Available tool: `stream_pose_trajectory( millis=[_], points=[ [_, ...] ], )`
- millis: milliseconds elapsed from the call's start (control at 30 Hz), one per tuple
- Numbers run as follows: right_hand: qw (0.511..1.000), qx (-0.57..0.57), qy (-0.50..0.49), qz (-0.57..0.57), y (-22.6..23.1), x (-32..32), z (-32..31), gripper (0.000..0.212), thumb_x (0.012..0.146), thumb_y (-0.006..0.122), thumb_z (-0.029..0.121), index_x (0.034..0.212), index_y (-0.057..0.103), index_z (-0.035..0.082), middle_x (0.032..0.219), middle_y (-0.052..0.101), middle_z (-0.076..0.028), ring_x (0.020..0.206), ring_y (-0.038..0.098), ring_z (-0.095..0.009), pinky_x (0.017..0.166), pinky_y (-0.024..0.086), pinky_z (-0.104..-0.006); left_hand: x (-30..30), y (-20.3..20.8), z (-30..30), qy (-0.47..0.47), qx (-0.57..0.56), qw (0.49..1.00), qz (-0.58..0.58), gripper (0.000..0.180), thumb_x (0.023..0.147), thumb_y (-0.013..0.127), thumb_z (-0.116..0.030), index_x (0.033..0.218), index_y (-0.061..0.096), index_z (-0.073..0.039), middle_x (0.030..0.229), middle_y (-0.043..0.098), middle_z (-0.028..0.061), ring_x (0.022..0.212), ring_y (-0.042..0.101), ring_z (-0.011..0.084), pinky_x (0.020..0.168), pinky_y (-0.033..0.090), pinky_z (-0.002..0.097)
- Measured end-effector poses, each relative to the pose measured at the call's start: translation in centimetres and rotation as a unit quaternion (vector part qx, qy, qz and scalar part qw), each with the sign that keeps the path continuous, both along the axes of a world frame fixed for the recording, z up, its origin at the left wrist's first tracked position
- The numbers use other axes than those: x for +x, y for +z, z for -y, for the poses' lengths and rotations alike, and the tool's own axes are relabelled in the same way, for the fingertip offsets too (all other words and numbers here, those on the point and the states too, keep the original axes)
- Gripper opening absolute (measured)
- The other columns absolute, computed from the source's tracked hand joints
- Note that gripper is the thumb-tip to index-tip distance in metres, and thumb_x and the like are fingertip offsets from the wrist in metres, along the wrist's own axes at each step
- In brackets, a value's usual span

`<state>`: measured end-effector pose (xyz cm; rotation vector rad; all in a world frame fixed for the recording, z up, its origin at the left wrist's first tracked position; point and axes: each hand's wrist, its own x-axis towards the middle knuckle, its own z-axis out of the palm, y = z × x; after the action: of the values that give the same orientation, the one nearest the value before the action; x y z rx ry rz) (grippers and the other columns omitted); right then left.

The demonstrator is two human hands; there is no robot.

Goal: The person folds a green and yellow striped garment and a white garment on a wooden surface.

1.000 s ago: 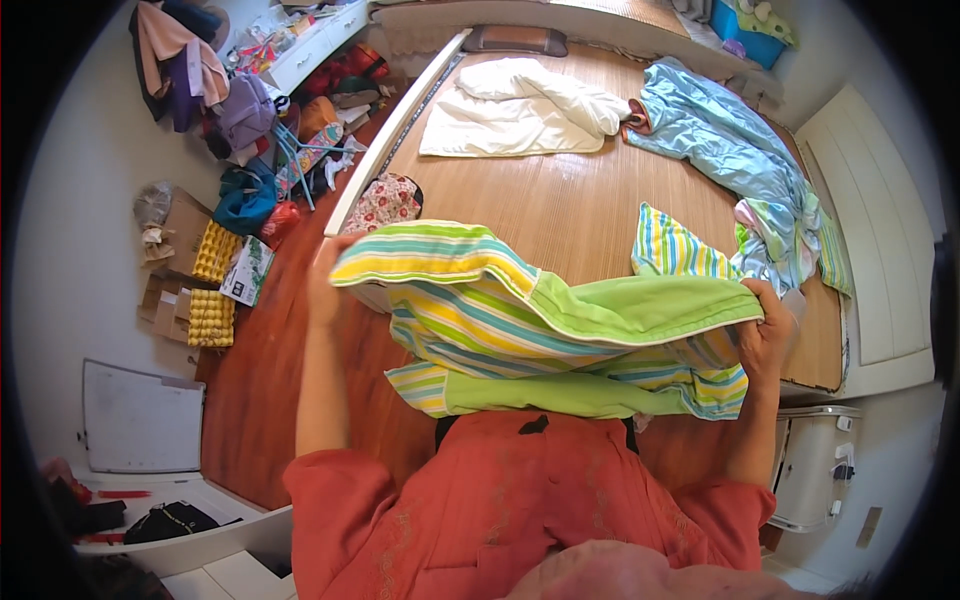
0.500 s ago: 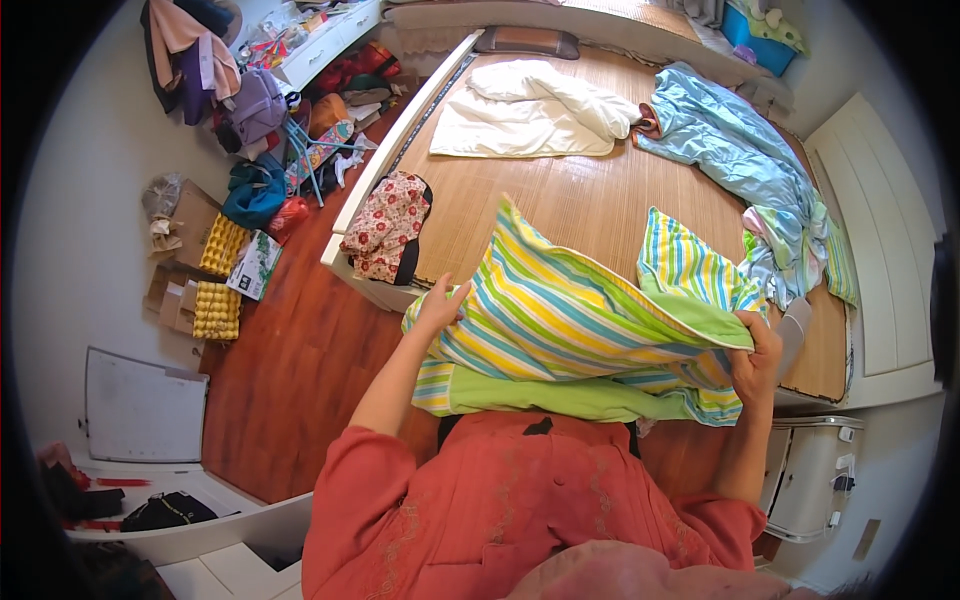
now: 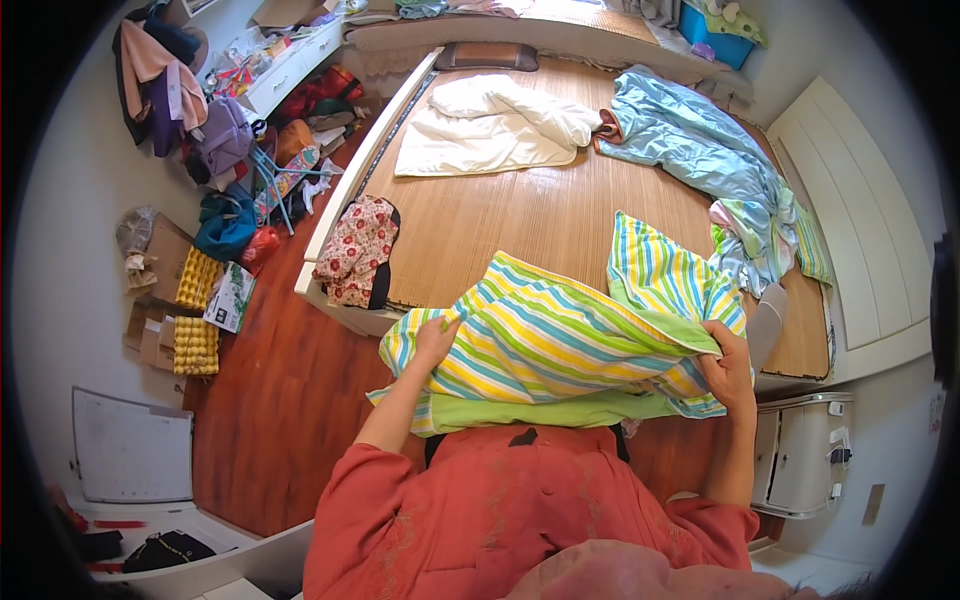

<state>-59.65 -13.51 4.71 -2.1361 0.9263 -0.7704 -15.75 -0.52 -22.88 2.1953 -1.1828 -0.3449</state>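
A striped quilt [image 3: 560, 335] in yellow, green, blue and white, with a plain green underside, hangs in front of me over the near edge of the bed. My left hand [image 3: 434, 341] is closed on its striped cloth toward the left end. At the right, my right hand [image 3: 728, 368] grips the folded edge where the green side shows, its thumb on top. A pointed corner of the quilt lies on the mat beyond my right hand, and the lower green part rests against my waist.
The bed [image 3: 480, 215] has a woven mat. On it lie a white quilt [image 3: 500, 125], a light blue quilt [image 3: 690, 135], a floral cloth bundle [image 3: 355, 250] and a brown pillow [image 3: 487, 56]. Bags and egg trays [image 3: 196, 345] stand along the left wall; a silver suitcase [image 3: 800, 455] is at right.
The raised far left corner of the striped quilt has come down and lies flatter. Both hands still hold the cloth. The whole view has shifted slightly.
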Motion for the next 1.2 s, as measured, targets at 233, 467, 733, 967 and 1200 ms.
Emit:
stream_pose_trajectory(
  millis=[233, 467, 733, 967, 1200],
  points=[
    [1.000, -0.005, 0.025, -0.018, -1.0, 0.5, -0.1, 0.023, 0.075, 0.060, 0.001, 0.098, 0.059, -0.003, 0.079, 0.062, -0.016, 0.073, 0.062, -0.025, 0.068, 0.047, -0.0306, 5.2, 7.9, -1.1, 0.025, -0.177, 0.981, -0.073, 0.023, 0.090, 0.058, -0.022, 0.091, 0.062, 0.001, 0.076, 0.062, 0.0161, 0.065, 0.056, 0.0215, 0.063, 0.044, 0.0334],
    [0.994, -0.068, -0.075, 0.051, -0.9, -0.9, 0.3, 0.020, 0.077, 0.057, -0.002, 0.096, 0.061, -0.003, 0.081, 0.065, -0.010, 0.076, 0.060, -0.012, 0.069, 0.046, -0.0258, 4.8, 23.9, -4.7, 0.110, -0.488, 0.846, -0.182, 0.030, 0.096, 0.052, -0.024, 0.115, 0.056, -0.001, 0.102, 0.063, 0.0063, 0.090, 0.058, 0.0168, 0.079, 0.047, 0.0308],
    [0.983, -0.107, -0.112, 0.095, -0.8, 0.5, 1.0, 0.019, 0.080, 0.060, -0.004, 0.099, 0.061, -0.003, 0.082, 0.064, -0.004, 0.078, 0.056, -0.009, 0.070, 0.045, -0.0232, 4.4, 16.3, -6.7, -0.071, -0.305, 0.695, -0.647, 0.055, 0.088, 0.061, -0.032, 0.129, 0.046, 0.001, 0.123, 0.057, 0.0149, 0.113, 0.055, 0.0251, 0.097, 0.044, 0.0392],
    [0.986, -0.096, -0.103, 0.086, -1.5, 0.6, 0.6, 0.020, 0.077, 0.057, -0.004, 0.097, 0.061, -0.003, 0.081, 0.064, -0.009, 0.076, 0.059, -0.012, 0.069, 0.046, -0.0258, 1.8, 16.2, -7.0, -0.072, -0.153, 0.726, -0.667, 0.053, 0.077, 0.068, -0.006, 0.125, 0.049, 0.002, 0.117, 0.060, 0.0129, 0.104, 0.061, 0.0239, 0.089, 0.052, 0.0370],
    [0.991, -0.058, -0.094, 0.072, -2.5, 0.1, 0.8, 0.019, 0.076, 0.057, -0.005, 0.095, 0.060, -0.002, 0.083, 0.062, -0.009, 0.077, 0.058, -0.015, 0.071, 0.046, -0.0270, 0.0, 15.3, -8.0, -0.011, -0.225, 0.696, -0.682, 0.057, 0.074, 0.069, -0.003, 0.126, 0.048, 0.001, 0.117, 0.060, 0.0138, 0.107, 0.059, 0.0271, 0.093, 0.049, 0.0388]
  ],
)
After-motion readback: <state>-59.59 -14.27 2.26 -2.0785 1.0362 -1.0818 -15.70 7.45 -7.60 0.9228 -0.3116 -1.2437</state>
